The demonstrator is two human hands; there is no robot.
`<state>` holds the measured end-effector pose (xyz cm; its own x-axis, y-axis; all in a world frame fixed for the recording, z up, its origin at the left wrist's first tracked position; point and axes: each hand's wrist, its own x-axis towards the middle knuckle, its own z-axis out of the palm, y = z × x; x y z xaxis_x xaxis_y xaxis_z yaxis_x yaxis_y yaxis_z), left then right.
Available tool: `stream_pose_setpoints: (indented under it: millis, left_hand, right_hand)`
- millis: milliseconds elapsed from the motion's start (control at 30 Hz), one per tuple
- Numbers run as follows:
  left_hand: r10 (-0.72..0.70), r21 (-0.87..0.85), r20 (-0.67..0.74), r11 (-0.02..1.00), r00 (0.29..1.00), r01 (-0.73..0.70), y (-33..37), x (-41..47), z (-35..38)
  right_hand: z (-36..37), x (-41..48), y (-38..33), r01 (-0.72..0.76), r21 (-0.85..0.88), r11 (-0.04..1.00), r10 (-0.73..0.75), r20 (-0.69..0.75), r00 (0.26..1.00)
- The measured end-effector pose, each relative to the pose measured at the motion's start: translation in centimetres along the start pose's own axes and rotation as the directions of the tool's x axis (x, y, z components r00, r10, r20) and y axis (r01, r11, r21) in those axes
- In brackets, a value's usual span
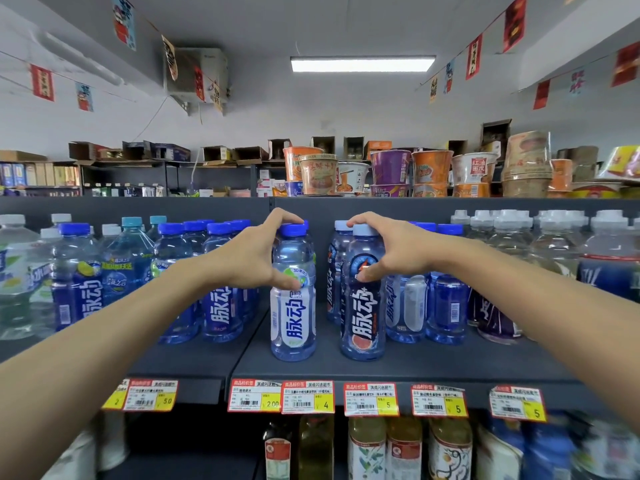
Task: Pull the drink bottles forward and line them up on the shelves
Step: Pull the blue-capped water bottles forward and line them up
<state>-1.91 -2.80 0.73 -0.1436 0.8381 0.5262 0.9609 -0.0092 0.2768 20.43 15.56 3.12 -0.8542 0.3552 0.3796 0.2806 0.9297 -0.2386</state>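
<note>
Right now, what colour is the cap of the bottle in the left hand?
Bright blue: the cap of that bottle, best in the head view.

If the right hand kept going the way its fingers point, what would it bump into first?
The right hand holds the dark-label bottle. Its fingers point left, so next would probably come the white-label bottle in the left hand, though depth is unclear.

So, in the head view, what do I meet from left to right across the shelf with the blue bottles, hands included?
lime-picture bottle → left hand → white-label bottle, held by that hand → dark-label bottle → right hand, holding that one → white-capped clear bottles.
</note>
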Motion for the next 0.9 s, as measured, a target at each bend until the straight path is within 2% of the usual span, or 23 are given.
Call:
stream_pose_setpoints:
  millis: [133, 300, 533, 767, 900]
  left_hand:
    - [-0.024, 0.037, 0.008, 0.999, 1.0, 0.024, 0.5, 0.3, -0.2]
    - [0.022, 0.193, 0.013, 0.981, 1.0, -0.024, 1.3, 0.6, 1.2]
    - [-0.025, 0.214, 0.019, 0.977, 0.999, 0.02, -0.6, -0.6, -0.9]
    - [-0.017, 0.199, 0.015, 0.98, 1.0, 0.014, -1.6, -1.0, -1.5]
    - [-0.035, 0.227, 0.032, 0.974, 0.999, 0.027, -1.7, -1.0, -1.8]
  right_hand:
    - [-0.2, 0.3, -0.2, -0.028, 0.044, 0.999, 0.027, 0.039, 0.999]
    - [1.3, 1.1, -0.9, -0.002, -0.196, 0.981, -0.007, -0.045, 0.999]
    - [-0.5, 0.5, 0.4, -0.008, -0.284, 0.959, 0.011, 0.006, 1.0]
    - [-0.6, -0.1, 1.1, 0.01, -0.223, 0.975, -0.01, 0.0, 1.0]
    - [-1.2, -0.3, 1.0, 0.018, -0.303, 0.953, -0.01, 0.029, 1.0]
